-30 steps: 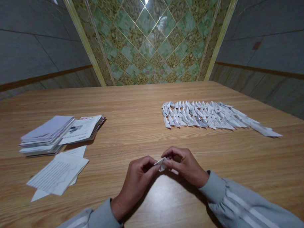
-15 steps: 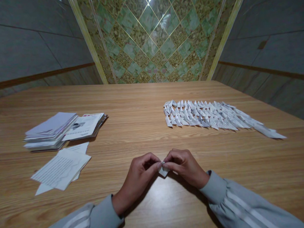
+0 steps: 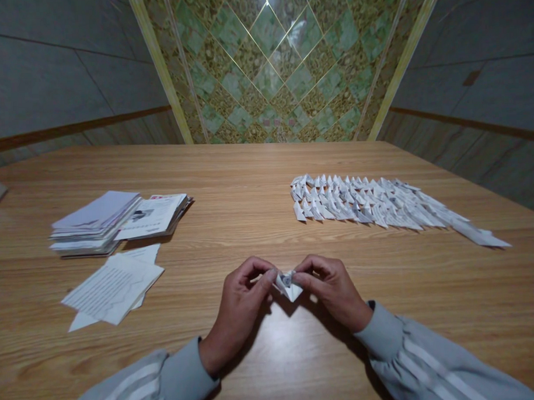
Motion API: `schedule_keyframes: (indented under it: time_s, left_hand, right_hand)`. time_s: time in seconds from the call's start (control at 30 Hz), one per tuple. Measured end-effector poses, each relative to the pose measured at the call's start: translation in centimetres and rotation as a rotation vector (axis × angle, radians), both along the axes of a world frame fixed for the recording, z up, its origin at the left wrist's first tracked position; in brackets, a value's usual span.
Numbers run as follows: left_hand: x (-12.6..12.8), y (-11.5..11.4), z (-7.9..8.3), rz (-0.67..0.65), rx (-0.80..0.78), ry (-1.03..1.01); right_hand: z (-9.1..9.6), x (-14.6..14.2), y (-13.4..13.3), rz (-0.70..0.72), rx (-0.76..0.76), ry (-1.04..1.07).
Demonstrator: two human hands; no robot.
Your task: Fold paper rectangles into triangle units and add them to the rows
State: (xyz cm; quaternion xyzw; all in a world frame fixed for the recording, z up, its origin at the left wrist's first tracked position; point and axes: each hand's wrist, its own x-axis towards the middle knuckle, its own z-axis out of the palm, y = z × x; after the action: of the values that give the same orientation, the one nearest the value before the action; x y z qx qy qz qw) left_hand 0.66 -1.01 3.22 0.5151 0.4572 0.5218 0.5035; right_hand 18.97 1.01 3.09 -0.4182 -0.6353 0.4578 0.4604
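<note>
A small folded white paper piece (image 3: 289,285) is pinched between both my hands just above the wooden table (image 3: 249,183). My left hand (image 3: 238,309) grips its left side with thumb and fingers closed. My right hand (image 3: 334,291) pinches its right side the same way. The piece points downward like a small triangle. Both forearms wear grey sleeves with white stripes.
Rows of several folded paper triangles (image 3: 372,205) lie at the right on the table. A stack of printed sheets (image 3: 105,220) sits at the left, with loose cut papers (image 3: 112,287) in front of it. A tiled wall rises behind the table's far edge.
My hands have drawn slightly apart and the paper piece now shows more, opened into a downward-pointing triangle. The view has tilted a little.
</note>
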Motion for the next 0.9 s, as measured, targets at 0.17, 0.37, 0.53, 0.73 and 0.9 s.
schedule_keyframes:
  time_s: [0.17, 0.37, 0.53, 0.73, 0.9]
  left_hand:
    - [0.1, 0.3, -0.1, 0.044, -0.059, -0.133]
    - [0.2, 0.7, -0.6, 0.079, -0.091, -0.228]
    - [0.2, 0.9, -0.6, 0.149, -0.106, -0.302]
    - [0.1, 0.9, -0.5, 0.122, -0.046, -0.232]
    - [0.3, 0.6, -0.8, 0.052, -0.036, -0.243]
  right_hand:
    - [-0.5, 0.3, 0.5, -0.056, -0.040, 0.121]
    - [-0.3, 0.3, 0.4, -0.166, 0.077, 0.113]
    - [-0.4, 0.3, 0.1, -0.147, 0.150, -0.008]
    - [0.7, 0.4, -0.4, -0.003, 0.383, -0.288]
    - [1.0, 0.1, -0.6, 0.049, 0.471, -0.341]
